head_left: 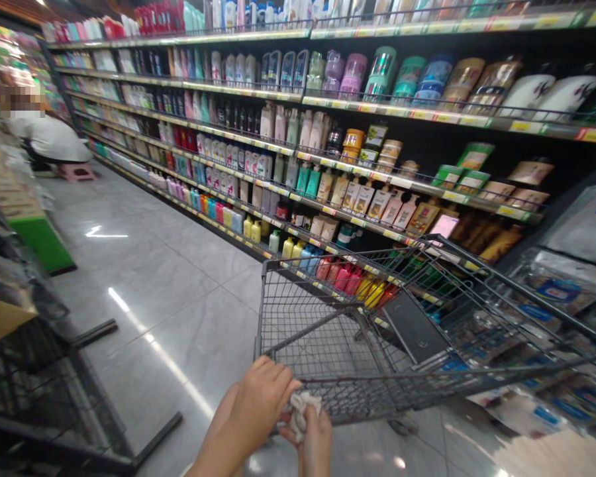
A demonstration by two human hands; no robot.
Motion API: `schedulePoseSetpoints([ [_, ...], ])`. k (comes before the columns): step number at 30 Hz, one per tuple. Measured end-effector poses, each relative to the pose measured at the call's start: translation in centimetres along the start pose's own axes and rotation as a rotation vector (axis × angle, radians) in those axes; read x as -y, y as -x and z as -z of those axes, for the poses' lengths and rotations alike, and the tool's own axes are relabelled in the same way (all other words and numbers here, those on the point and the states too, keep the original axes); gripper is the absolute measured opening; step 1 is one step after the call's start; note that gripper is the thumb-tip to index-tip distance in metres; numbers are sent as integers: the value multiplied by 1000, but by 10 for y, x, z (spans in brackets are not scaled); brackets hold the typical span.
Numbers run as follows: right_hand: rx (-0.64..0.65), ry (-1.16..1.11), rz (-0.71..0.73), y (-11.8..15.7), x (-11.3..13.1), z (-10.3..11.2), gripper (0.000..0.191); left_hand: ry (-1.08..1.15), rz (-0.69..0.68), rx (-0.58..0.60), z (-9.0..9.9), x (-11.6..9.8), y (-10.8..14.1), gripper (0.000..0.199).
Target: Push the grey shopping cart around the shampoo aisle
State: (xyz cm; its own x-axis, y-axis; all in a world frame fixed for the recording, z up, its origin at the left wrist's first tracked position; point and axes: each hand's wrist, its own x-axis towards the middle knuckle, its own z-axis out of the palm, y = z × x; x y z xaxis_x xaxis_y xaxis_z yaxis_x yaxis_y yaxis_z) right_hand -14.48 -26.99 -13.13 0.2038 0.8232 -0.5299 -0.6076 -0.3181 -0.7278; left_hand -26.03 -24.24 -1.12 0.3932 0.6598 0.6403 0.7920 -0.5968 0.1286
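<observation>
A dark wire shopping cart (328, 381) stands in front of me, its basket holding nothing that I can make out. My left hand (263, 394) is closed over the cart's near left corner, its fingers curled at the rim. Just right of it and lower, my right hand (315, 437) pinches a crumpled whitish cloth (304, 409) against the outside of the basket. The cloth lies between the two hands, and some fingertips are partly hidden by it.
Long shelves (238, 142) of bottles and jars run behind the cart. A person in white (54, 136) crouches by a pink stool (77, 173) in the far left aisle. Black racks (40, 430) stand at the left; packaged goods (561, 291) hang at the right.
</observation>
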Motion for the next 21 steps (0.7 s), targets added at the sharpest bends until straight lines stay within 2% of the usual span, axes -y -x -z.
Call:
schedulePoseSetpoints([
  [7, 38, -55, -15, 5, -6, 6, 42, -6, -19, -13, 2, -3, -1, 33],
  [11, 35, -57, -23, 5, -20, 10, 38, -6, 3, -17, 3, -5, 0, 32],
  [16, 15, -82, -77, -3, -47, 12, 46, 3, 13, 17, 4, -6, 0, 31],
  [21, -58, -104, -58, -9, -53, 8, 52, 6, 14, -2, 4, -7, -1, 31],
])
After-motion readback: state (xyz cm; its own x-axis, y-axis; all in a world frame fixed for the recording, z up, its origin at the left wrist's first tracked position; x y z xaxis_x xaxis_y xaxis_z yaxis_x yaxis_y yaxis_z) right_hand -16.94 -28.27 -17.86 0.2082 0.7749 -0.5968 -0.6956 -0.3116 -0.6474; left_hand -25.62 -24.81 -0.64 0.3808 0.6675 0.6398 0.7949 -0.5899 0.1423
